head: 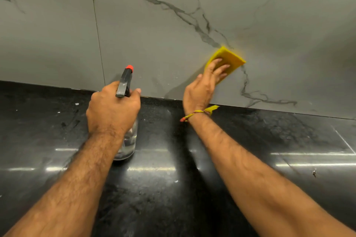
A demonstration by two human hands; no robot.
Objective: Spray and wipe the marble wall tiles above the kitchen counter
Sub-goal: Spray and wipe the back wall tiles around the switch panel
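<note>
The grey marble wall tiles (pixel 154 34) with dark veins fill the upper half of the head view. My right hand (pixel 204 88) presses a folded yellow cloth (pixel 228 58) flat against the tile, just above the counter. My left hand (pixel 113 109) grips the neck of a clear spray bottle (pixel 128 140) with a black trigger head and a red nozzle (pixel 129 67). The nozzle points at the wall. The bottle's base stands on or just above the counter; I cannot tell which.
A glossy black stone counter (pixel 173 188) runs below the tiles, with small white specks and light reflections on it. A vertical tile joint (pixel 97 31) lies left of the bottle. A yellow and red thread band (pixel 200 113) circles my right wrist.
</note>
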